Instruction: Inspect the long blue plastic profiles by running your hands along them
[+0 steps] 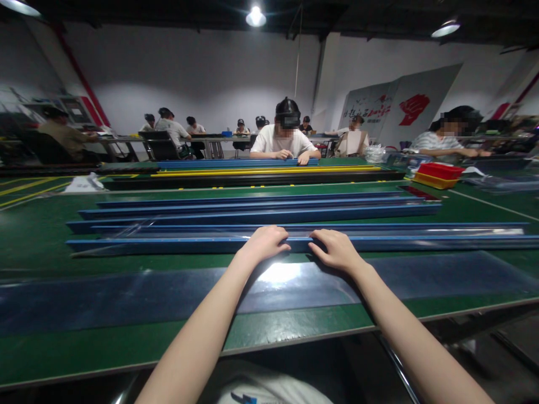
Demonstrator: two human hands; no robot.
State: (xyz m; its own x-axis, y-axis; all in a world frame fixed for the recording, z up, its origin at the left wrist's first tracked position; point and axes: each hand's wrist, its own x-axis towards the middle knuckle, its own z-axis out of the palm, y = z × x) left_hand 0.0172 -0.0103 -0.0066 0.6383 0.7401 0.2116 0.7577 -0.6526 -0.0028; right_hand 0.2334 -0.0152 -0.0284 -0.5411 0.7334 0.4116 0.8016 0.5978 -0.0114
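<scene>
A long blue channel rail [160, 246] lies across the table in front of me, with a shiny clear plastic strip [475, 232] along its inside. Near the rail's middle, my left hand [265, 242] is closed over the near edge, thumb on my side and fingers over the top. A short gap to the right, my right hand [334, 248] pinches the same edge in a similar way. Between me and the rail, a wide clear plastic sheet [168, 292] lies flat under my forearms, reflecting a lamp.
More blue rails [261, 214] lie parallel just beyond. Farther off are black rails [236, 181] and a yellow strip [269, 170]. A red bin [440, 171] stands at the right. Across the green table [290, 331] sits a co-worker [286, 137]; other people sit behind.
</scene>
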